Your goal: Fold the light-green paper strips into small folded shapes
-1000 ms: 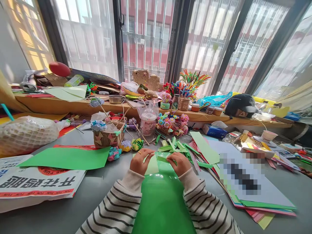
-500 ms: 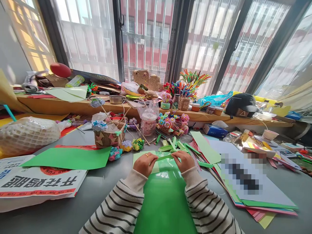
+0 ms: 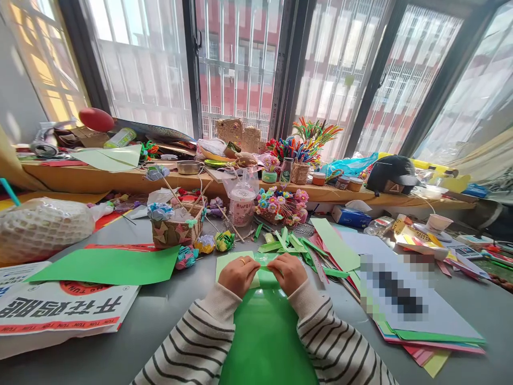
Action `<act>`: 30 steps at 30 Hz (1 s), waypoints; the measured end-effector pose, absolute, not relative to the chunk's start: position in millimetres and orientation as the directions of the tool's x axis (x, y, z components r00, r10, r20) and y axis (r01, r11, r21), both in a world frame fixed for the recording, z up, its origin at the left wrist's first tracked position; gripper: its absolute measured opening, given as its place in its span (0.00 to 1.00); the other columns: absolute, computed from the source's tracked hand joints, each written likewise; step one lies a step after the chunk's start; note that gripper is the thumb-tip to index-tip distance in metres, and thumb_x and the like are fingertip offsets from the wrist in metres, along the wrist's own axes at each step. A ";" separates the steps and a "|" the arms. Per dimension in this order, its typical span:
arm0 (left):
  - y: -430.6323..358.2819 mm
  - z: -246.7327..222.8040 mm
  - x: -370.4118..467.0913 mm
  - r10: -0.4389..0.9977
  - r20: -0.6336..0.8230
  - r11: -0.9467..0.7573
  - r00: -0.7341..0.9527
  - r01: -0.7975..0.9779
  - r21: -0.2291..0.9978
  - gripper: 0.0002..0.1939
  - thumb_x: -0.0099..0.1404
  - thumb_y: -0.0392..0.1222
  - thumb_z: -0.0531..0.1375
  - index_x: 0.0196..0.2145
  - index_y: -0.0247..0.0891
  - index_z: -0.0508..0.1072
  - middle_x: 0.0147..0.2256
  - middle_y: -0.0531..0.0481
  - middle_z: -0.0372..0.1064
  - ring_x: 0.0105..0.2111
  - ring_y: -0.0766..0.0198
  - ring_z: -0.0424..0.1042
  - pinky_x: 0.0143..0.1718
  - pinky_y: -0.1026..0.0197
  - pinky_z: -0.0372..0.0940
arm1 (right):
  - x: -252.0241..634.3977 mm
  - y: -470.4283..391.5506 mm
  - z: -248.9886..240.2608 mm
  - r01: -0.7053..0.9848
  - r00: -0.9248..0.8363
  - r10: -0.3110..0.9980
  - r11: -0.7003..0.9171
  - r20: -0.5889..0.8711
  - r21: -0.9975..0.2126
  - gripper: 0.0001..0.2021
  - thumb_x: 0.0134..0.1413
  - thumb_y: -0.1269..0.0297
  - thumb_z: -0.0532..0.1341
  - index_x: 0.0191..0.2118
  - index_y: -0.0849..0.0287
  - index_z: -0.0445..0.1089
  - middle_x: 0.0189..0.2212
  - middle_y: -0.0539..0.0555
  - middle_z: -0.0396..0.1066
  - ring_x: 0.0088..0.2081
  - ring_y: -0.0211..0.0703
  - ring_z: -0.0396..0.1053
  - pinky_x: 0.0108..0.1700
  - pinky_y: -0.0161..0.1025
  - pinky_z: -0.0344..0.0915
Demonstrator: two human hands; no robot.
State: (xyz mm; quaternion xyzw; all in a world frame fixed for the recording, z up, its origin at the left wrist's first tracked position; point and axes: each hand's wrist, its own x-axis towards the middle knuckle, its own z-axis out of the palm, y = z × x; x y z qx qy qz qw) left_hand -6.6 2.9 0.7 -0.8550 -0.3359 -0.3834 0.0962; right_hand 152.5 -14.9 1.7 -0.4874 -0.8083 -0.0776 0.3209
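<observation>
My left hand [image 3: 239,274] and my right hand [image 3: 289,272] face each other at the middle of the table, fingers pinched. Between them they hold a narrow green paper strip [image 3: 264,265], mostly covered by the fingertips. Below the hands lies a glossy green surface [image 3: 264,334] that reaches to the bottom edge; its kind is unclear. A pale green paper sheet [image 3: 225,261] sits partly under my left hand. Just beyond my right hand is a loose heap of cut green paper strips [image 3: 285,241].
On the left, a green sheet [image 3: 108,263] overlaps a printed white bag [image 3: 76,307]. A basket with paper flowers [image 3: 176,231], a plastic cup [image 3: 242,206] and crocheted flowers [image 3: 280,206] stand behind. Stacked coloured paper [image 3: 444,315] lies right, and a crowded ledge [image 3: 224,184] runs along the window.
My hands have come closer together along the strip, the right one moving left, so less of the strip shows. The whole view has shifted slightly.
</observation>
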 end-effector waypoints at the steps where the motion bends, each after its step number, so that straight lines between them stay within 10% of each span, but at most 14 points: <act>1: 3.5 0.2 -7.1 0.506 0.723 -0.746 0.470 0.659 0.093 0.10 0.56 0.36 0.50 0.27 0.37 0.70 0.24 0.49 0.69 0.26 0.66 0.67 0.29 0.66 0.62 | 153.9 -14.6 2.0 0.842 -0.310 0.742 0.504 0.595 -0.189 0.06 0.46 0.69 0.55 0.27 0.57 0.69 0.23 0.51 0.69 0.28 0.39 0.63 0.30 0.35 0.54; 10: 6.2 0.2 -14.2 0.513 0.805 -0.619 0.299 0.778 0.105 0.09 0.56 0.37 0.50 0.29 0.36 0.70 0.25 0.48 0.69 0.27 0.65 0.67 0.30 0.65 0.62 | 165.7 -13.9 2.7 0.870 -0.257 0.759 0.451 0.598 -0.198 0.07 0.47 0.70 0.55 0.26 0.58 0.70 0.23 0.51 0.69 0.28 0.39 0.62 0.30 0.34 0.54; 17: 3.8 -2.1 -6.1 0.407 0.731 -0.808 0.548 0.589 0.008 0.09 0.56 0.36 0.50 0.29 0.34 0.70 0.24 0.48 0.69 0.26 0.66 0.67 0.28 0.65 0.63 | 153.9 -16.6 0.5 0.811 -0.371 0.695 0.565 0.616 -0.149 0.07 0.47 0.68 0.54 0.28 0.57 0.69 0.23 0.50 0.69 0.28 0.38 0.63 0.30 0.34 0.54; 30: 5.9 -4.0 -8.8 0.416 0.774 -0.749 0.477 0.662 -0.005 0.09 0.55 0.34 0.50 0.26 0.34 0.70 0.22 0.50 0.69 0.23 0.66 0.66 0.25 0.65 0.63 | 175.5 -12.4 2.7 0.877 -0.060 0.657 0.395 0.752 -0.274 0.09 0.48 0.66 0.52 0.31 0.61 0.68 0.28 0.55 0.68 0.32 0.41 0.63 0.34 0.35 0.57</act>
